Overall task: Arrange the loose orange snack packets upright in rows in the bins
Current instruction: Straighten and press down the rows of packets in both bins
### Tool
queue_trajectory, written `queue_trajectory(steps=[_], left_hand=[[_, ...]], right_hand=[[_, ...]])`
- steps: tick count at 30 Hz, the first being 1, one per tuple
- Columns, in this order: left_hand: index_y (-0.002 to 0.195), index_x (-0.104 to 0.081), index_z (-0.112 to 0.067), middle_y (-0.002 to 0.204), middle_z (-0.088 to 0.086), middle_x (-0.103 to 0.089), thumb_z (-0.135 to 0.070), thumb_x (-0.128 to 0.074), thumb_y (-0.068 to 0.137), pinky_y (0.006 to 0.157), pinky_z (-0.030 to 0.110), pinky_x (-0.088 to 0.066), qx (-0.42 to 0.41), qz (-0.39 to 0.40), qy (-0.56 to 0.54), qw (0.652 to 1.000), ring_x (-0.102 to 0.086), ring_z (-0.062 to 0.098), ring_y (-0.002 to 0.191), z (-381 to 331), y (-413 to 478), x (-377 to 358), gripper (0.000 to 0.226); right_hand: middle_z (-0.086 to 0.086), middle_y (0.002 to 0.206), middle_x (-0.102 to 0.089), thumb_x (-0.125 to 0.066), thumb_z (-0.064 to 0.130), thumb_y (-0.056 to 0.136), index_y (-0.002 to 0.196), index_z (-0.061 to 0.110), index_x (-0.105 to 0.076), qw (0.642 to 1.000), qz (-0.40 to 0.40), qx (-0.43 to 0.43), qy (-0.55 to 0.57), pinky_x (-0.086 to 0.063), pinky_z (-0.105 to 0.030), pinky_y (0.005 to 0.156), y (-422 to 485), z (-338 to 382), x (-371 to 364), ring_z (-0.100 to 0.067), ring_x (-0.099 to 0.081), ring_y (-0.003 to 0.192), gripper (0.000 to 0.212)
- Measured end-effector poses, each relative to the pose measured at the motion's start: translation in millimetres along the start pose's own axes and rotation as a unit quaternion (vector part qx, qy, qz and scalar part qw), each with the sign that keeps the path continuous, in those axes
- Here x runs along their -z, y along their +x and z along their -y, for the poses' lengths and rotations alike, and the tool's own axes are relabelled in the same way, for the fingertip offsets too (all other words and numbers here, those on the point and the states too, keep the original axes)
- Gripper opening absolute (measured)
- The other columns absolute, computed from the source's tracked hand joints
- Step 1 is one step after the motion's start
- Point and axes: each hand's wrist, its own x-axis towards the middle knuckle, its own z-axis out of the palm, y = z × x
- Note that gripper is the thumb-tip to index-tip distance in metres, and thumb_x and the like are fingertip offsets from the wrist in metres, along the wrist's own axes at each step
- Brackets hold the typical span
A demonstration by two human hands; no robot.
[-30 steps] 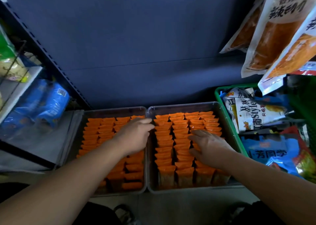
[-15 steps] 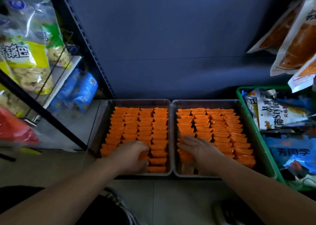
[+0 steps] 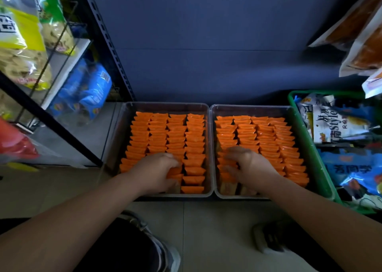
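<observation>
While you crouched over the two bins in the middle of the frame, nearly all the packets (image 3: 177,131) already stood on edge in four rows per bin, running from the far wall toward you. The left bin (image 3: 165,104) and the right bin (image 3: 250,106) sat touching, side by side on the floor (image 3: 206,220), with the green basket (image 3: 315,153) of other snacks just beside the right bin.

Your left hand (image 3: 154,173) was down in the near end of the left bin. Its fingers were curled round a few packets in the middle rows, so it was holding them rather than lying flat.

Your right hand (image 3: 251,168) lay over the near left part of the right bin. Its fingers were spread and fairly straight across the packet tops, pressing them and gripping nothing, as far as the blur allowed.

By my reading the job was close to done. The far and middle stretches of every row looked tight and even. What was left lay at the near ends. The last packets in the left bin's right-hand row sat looser and more tipped back, and those under your palms could not be judged. A few paler packets showed at the near left corner of the right bin, and whether they stood upright I could not tell. I saw no loose packets outside the bins.
</observation>
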Motion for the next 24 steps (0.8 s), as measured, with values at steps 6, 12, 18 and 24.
queue_trajectory(steps=[6, 12, 18, 24], left_hand=[[0.133, -0.07, -0.019, 0.151, 0.003, -0.053, -0.039, -0.085, 0.081, 0.113, 0.037, -0.041, -0.01, -0.041, 0.016, 0.999, -0.044, 0.025, 0.144, 21.3, -11.5, -0.8, 0.058], [0.14, -0.064, -0.02, 0.151, -0.001, -0.053, -0.041, -0.081, 0.085, 0.112, 0.036, -0.044, 0.0, -0.069, -0.031, 0.997, -0.045, 0.02, 0.143, 28.4, -9.5, -3.3, 0.061], [0.144, -0.061, -0.018, 0.157, 0.001, -0.048, -0.042, -0.074, 0.091, 0.117, 0.038, -0.039, -0.02, -0.052, -0.002, 0.998, -0.037, 0.021, 0.148, 31.0, -2.5, -3.6, 0.059], [0.157, -0.044, -0.017, 0.167, 0.004, -0.034, -0.025, -0.071, 0.096, 0.125, 0.031, -0.021, -0.033, -0.041, 0.014, 0.998, -0.025, 0.021, 0.157, 27.8, 2.9, -6.9, 0.068]], right_hand=[[-0.001, 0.161, -0.043, -0.073, 0.056, 0.087, 0.143, 0.026, -0.06, 0.985, -0.009, 0.168, -0.042, -0.029, -0.049, 0.126, 12.6, 77.0, -6.4, -0.024, -0.034, 0.153, 0.065], [-0.001, 0.172, -0.016, -0.07, 0.067, 0.083, 0.162, 0.027, -0.027, 0.969, 0.08, 0.111, -0.208, 0.009, -0.05, 0.129, 48.5, 93.1, -16.7, -0.021, -0.002, 0.161, 0.098], [0.006, 0.168, -0.029, -0.071, 0.062, 0.086, 0.157, 0.032, -0.04, 0.967, 0.075, 0.104, -0.219, 0.017, -0.045, 0.126, 55.6, 91.5, -17.5, -0.015, -0.021, 0.157, 0.084], [0.004, 0.171, -0.023, -0.067, 0.058, 0.092, 0.162, 0.028, -0.029, 0.963, 0.086, 0.088, -0.241, 0.018, -0.048, 0.126, 51.3, 96.1, -17.6, -0.016, -0.016, 0.159, 0.085]])
